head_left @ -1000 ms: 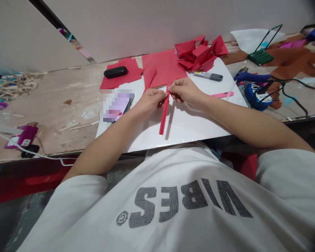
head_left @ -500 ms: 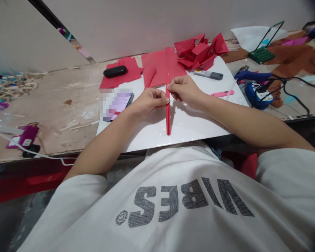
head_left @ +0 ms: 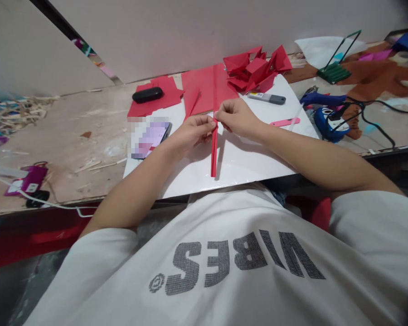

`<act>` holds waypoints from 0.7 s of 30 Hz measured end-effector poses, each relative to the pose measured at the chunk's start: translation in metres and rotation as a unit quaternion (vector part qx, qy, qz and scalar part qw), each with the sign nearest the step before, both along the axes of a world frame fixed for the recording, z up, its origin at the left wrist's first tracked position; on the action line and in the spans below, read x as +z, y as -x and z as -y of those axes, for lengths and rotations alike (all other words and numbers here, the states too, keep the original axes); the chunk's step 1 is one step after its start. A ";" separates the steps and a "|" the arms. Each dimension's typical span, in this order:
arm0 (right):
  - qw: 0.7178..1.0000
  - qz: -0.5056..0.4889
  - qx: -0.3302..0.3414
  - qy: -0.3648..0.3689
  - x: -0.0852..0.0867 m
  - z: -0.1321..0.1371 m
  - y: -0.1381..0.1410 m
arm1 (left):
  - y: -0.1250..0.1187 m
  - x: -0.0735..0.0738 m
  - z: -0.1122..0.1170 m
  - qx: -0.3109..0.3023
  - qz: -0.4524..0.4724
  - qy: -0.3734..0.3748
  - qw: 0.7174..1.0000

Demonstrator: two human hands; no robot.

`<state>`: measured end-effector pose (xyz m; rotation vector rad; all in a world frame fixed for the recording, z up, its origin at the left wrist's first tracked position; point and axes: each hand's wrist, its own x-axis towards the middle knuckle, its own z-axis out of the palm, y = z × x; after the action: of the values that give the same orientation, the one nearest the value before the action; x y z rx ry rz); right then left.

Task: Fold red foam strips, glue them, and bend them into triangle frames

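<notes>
Pinching narrow red strip (head_left: 214,156); both hands (head_left: 196,131) (head_left: 236,117) nearly closed.

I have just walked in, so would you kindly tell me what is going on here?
The left hand and right hand are pinching a narrow red strip over a white board, the right fingertips a little farther from the body. The strip's near end hangs free. Beyond the hands lies a heap of folded red pieces, and a phone lies to their left.
</notes>
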<state>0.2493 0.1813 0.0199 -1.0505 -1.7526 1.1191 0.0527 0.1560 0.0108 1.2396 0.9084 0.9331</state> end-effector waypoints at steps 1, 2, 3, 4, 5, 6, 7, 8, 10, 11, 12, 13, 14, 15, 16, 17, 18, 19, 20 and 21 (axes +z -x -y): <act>1.000 0.021 0.008 -0.008 0.004 0.000 0.000 | 0.000 0.001 0.000 -0.004 0.007 0.000 1.000; 0.998 0.051 0.011 -0.023 0.010 0.000 -0.002 | -0.001 0.001 0.000 -0.006 0.015 0.000 1.000; 0.994 0.095 0.006 -0.047 0.018 -0.001 -0.005 | 0.000 0.002 0.000 -0.004 0.023 0.001 1.000; 0.985 0.153 -0.007 -0.081 0.028 -0.002 -0.011 | 0.000 0.002 0.000 0.000 0.031 0.002 1.000; 0.967 0.224 -0.032 -0.121 0.039 -0.005 -0.021 | 0.001 0.002 -0.001 0.006 0.037 0.003 0.999; 0.936 0.305 -0.063 -0.162 0.050 -0.009 -0.034 | 0.002 0.003 -0.002 0.012 0.044 0.005 0.999; 0.897 0.383 -0.103 -0.196 0.061 -0.013 -0.050 | 0.002 0.003 -0.003 0.019 0.050 0.008 0.999; 0.861 0.440 -0.149 -0.204 0.072 -0.019 -0.069 | 0.003 0.003 -0.004 0.026 0.058 0.012 0.998; 0.819 0.508 -0.221 -0.151 0.086 -0.030 -0.113 | 0.004 0.004 -0.006 0.044 0.075 0.018 0.996; 0.804 0.521 -0.269 -0.097 0.091 -0.035 -0.136 | 0.003 0.005 -0.007 0.052 0.083 0.021 0.995; 0.795 0.524 -0.301 -0.040 0.093 -0.039 -0.157 | 0.003 0.006 -0.007 0.059 0.090 0.024 0.994; 0.784 0.532 -0.319 0.000 0.093 -0.042 -0.176 | 0.002 0.006 -0.008 0.065 0.094 0.026 0.993; 0.775 0.541 -0.324 0.031 0.092 -0.045 -0.192 | 0.001 0.007 -0.008 0.069 0.096 0.029 0.993; 0.771 0.541 -0.331 0.062 0.090 -0.046 -0.205 | 0.001 0.007 -0.008 0.070 0.096 0.031 0.992; 0.761 0.551 -0.332 0.081 0.088 -0.048 -0.214 | 0.001 0.007 -0.009 0.069 0.095 0.033 0.993; 0.756 0.557 -0.330 0.095 0.084 -0.050 -0.220 | 0.002 0.006 -0.010 0.070 0.095 0.035 0.992; 0.756 0.559 -0.323 0.110 0.080 -0.053 -0.224 | 0.004 0.004 -0.012 0.073 0.098 0.038 0.992; 0.758 0.558 -0.313 0.123 0.076 -0.058 -0.228 | 0.005 0.003 -0.014 0.076 0.102 0.042 0.991; 0.763 0.554 -0.312 0.116 0.071 -0.063 -0.232 | 0.008 0.000 -0.016 0.081 0.106 0.044 0.990; 0.771 0.544 -0.314 0.103 0.066 -0.069 -0.237 | 0.010 -0.002 -0.019 0.087 0.111 0.044 0.989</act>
<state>0.4863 0.2502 0.0863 -2.5282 -1.7720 0.1922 0.0428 0.1747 0.0093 0.9710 0.8790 1.1341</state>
